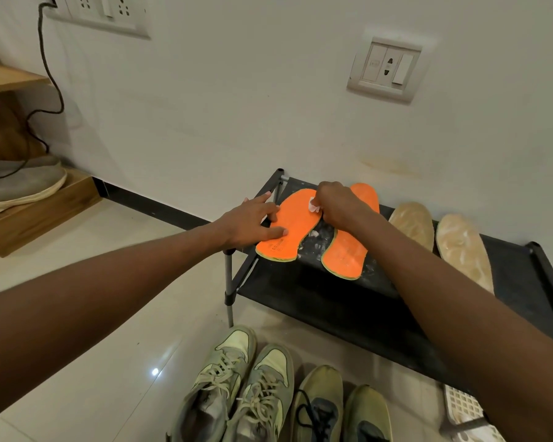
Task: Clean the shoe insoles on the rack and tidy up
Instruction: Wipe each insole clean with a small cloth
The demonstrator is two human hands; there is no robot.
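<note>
- Our left hand (253, 223) lies flat on the left orange insole (288, 229), fingers straight and spread, pinning it to the black rack (332, 301).
- Our right hand (336, 207) reaches over it, fingers curled round a small white wipe (313, 205) pressed to that insole.
- The right orange insole (345, 253) lies just beside.

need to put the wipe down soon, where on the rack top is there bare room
Bare black fabric runs along the rack front, below the orange insoles and left of the right arm. The back is crowded: orange pair under both hands, beige insoles beside them, white residue between the orange ones.
</note>
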